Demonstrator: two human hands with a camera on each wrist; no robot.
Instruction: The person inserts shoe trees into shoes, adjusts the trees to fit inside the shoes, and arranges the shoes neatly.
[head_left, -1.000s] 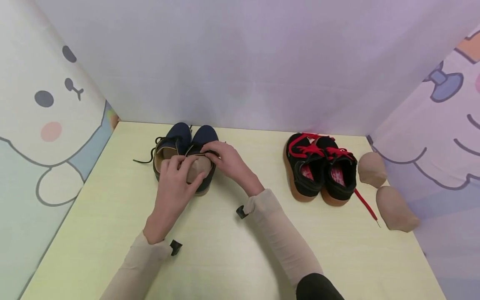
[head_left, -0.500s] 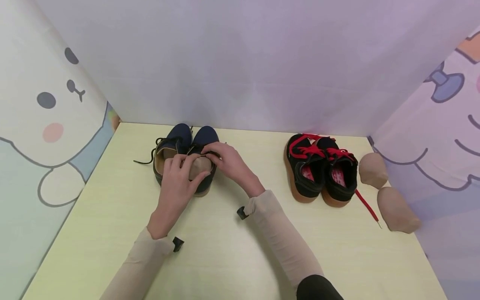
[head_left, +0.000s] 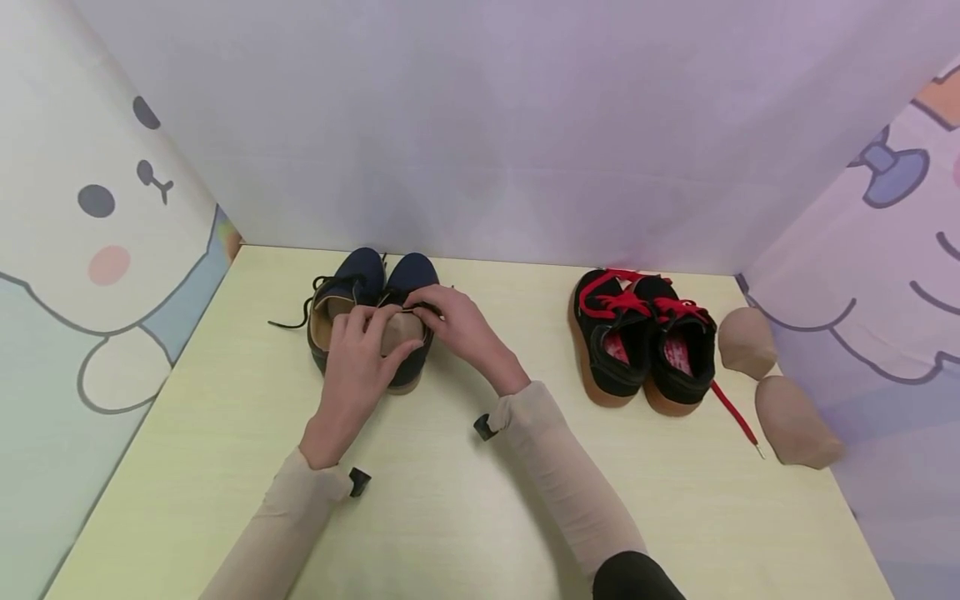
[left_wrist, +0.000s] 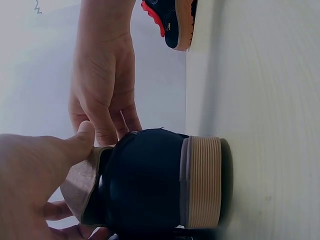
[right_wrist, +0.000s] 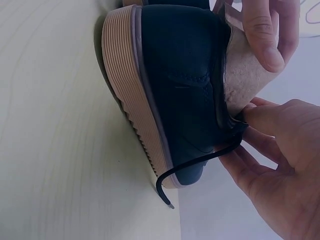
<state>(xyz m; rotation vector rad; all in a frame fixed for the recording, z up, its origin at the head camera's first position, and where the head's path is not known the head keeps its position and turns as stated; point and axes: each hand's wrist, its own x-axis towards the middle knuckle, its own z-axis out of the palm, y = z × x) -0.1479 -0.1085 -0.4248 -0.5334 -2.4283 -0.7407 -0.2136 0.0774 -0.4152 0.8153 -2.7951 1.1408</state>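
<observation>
A pair of navy lace-up shoes stands on the left part of the table, toes away. Partly inside the opening of the right navy shoe [head_left: 412, 271] is a beige shoe filler [right_wrist: 245, 70], with its rounded end sticking out. My left hand [head_left: 352, 375] grips this filler between thumb and fingers. At the front of the same opening, my right hand [head_left: 465, 329] pinches the shoe's upper edge near the laces; whether it holds the tongue is hidden. The left navy shoe [head_left: 362, 271] also has something beige inside, and its black lace trails left.
Black shoes with red laces [head_left: 641, 333] stand on the right of the table [head_left: 480, 500]. Beside them lie two loose beige shoe fillers, one farther back [head_left: 746, 342] and one nearer [head_left: 797, 422]. A pale curtain [head_left: 480, 150] hangs behind.
My left hand has shifted slightly forward and right, still on the filler. The right hand keeps its pinch in nearly the same place.
</observation>
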